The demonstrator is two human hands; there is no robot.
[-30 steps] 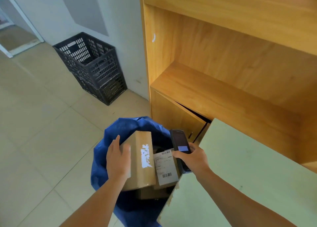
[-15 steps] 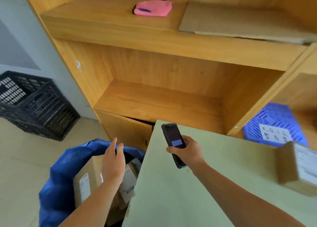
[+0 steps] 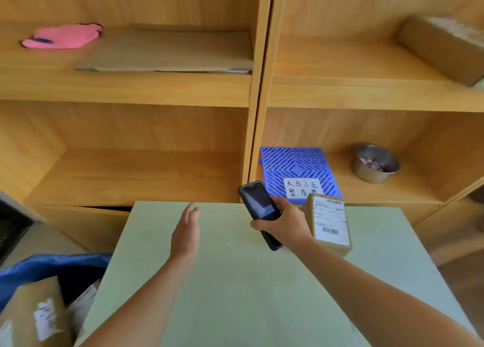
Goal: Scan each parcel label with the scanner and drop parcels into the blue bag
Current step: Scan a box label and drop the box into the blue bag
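Note:
My right hand (image 3: 284,222) grips a black handheld scanner (image 3: 258,208) above the pale green table (image 3: 248,294), screen facing up. Just right of that hand a small cardboard parcel (image 3: 330,223) with a white barcode label sits on the table. My left hand (image 3: 185,232) hovers over the table's left half, fingers extended, holding nothing. The blue bag (image 3: 49,266) stands at the lower left beside the table. Inside it lies a brown labelled parcel (image 3: 34,315) with other parcels next to it.
Wooden shelving fills the back. A pink glove (image 3: 62,36) and flat cardboard sheet (image 3: 167,50) lie on the upper left shelf, a brown box (image 3: 440,48) upper right. A blue plastic grid (image 3: 297,168) with a handwritten note and a metal bowl (image 3: 374,163) sit on the lower right shelf.
My left hand let go of the parcel in the blue bag and moved up and right over the table. The view swung right, bringing the table parcel beside my right hand.

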